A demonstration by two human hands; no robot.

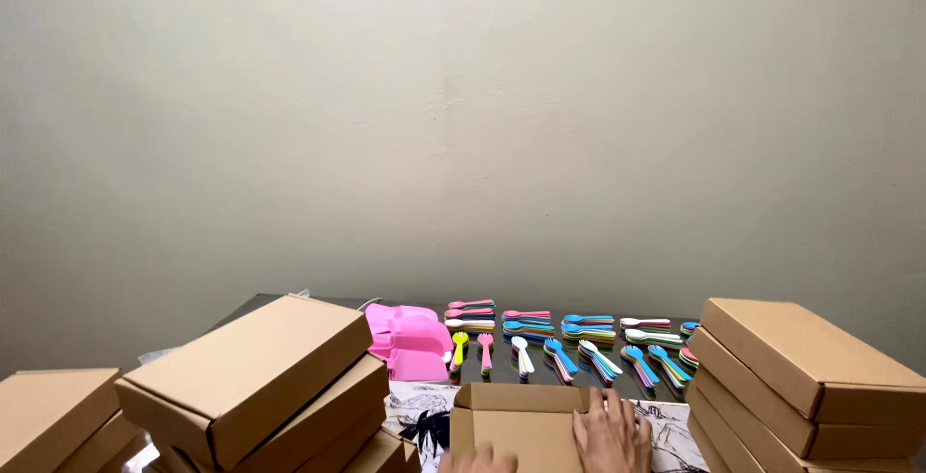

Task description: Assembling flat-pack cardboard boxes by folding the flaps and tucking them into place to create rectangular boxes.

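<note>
A flat brown cardboard box lies at the bottom centre on a sheet with black line drawings. My right hand rests flat on the box's right part, fingers spread. Only the knuckles of my left hand show at the bottom edge, touching the box's near side. Beyond the box, rows of coloured plastic spoons and forks lie on the dark table. A stack of pink plastic trays sits left of the cutlery.
Stacked flat cardboard boxes stand at the left, with more at the far left. Another stack of boxes stands at the right. A plain pale wall rises behind the table.
</note>
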